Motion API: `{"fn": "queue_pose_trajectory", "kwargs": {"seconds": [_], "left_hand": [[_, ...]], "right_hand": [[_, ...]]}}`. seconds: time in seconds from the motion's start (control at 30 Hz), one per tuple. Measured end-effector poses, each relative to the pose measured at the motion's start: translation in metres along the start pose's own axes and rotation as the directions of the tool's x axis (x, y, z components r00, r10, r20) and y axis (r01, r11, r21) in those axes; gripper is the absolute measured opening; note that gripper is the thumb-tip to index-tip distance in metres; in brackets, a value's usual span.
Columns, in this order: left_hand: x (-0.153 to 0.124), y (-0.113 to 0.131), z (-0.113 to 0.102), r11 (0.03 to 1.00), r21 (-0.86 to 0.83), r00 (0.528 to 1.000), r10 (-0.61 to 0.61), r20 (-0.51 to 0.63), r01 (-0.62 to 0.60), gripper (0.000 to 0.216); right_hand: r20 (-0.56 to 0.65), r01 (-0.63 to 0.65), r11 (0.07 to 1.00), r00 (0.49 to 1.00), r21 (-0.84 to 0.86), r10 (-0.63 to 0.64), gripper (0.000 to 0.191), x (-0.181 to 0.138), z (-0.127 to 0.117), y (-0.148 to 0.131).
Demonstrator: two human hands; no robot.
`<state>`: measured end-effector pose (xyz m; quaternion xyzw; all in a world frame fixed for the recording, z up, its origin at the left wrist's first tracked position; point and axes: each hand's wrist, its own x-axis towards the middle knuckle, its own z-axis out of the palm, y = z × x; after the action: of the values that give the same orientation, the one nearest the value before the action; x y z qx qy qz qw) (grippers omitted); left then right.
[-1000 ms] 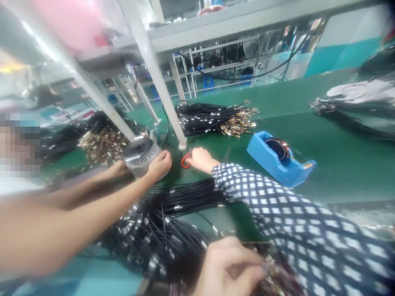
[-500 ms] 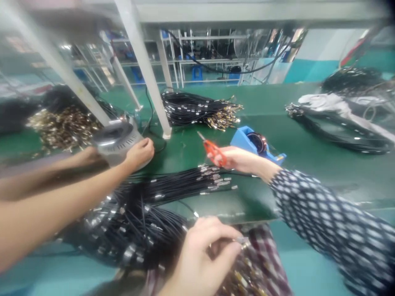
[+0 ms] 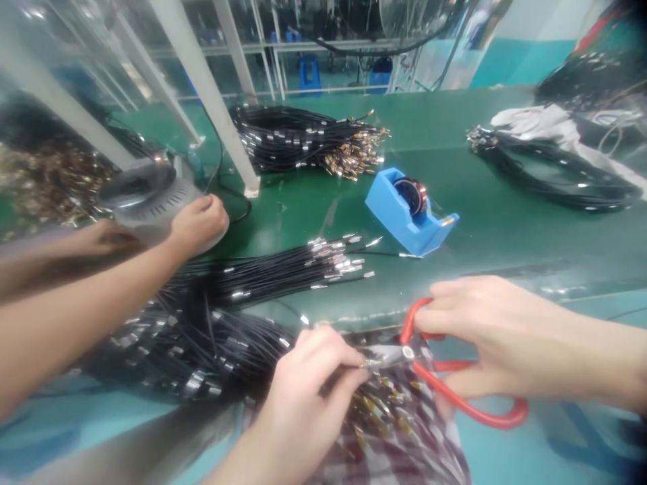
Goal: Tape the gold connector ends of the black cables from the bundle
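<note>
My left hand point(image 3: 308, 394) pinches the metal end of a black cable point(image 3: 366, 364) between thumb and fingertips. In my right hand point(image 3: 488, 340) are red-handled scissors point(image 3: 408, 352); the handles stand apart and the blades reach the pinched cable end. Whether the blades touch it or lie around it, I cannot tell. Just below, several gold-tipped cable ends point(image 3: 387, 411) lie over a checked cloth on my lap. To the left, a thick bundle of black cables point(image 3: 212, 357) with silver sleeves hangs at the table edge.
Another person's hands point(image 3: 199, 219) rest on a grey round machine point(image 3: 151, 202) at left. A blue tape dispenser point(image 3: 399, 219) stands on the green table point(image 3: 485, 229). More cable bundles lie behind point(image 3: 303, 138) and at right point(image 3: 546, 178). White posts point(image 3: 209, 94) rise from the table.
My right hand has brought the scissors from over the table down to my left hand, and the handles have opened. The view has tilted down.
</note>
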<state>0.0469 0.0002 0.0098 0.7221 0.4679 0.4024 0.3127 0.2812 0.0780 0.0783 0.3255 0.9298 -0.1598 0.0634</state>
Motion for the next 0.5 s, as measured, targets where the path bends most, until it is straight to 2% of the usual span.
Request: {"fn": "queue_pose_trajectory", "kwargs": {"seconds": [0.17,0.5], "left_hand": [[-0.0023,0.0006,-0.0025,0.996,0.050,0.997,0.081,-0.005,-0.080,0.018],[-0.0056,0.0006,-0.0023,0.996,0.053,0.998,0.068,-0.015,-0.067,0.017]], "right_hand": [[-0.018,0.092,0.988,0.995,-0.125,-0.095,0.022,0.0066,-0.0003,0.0058],[0.002,0.189,0.968,0.982,-0.163,-0.191,0.035,0.0081,-0.0023,0.0109]]}}
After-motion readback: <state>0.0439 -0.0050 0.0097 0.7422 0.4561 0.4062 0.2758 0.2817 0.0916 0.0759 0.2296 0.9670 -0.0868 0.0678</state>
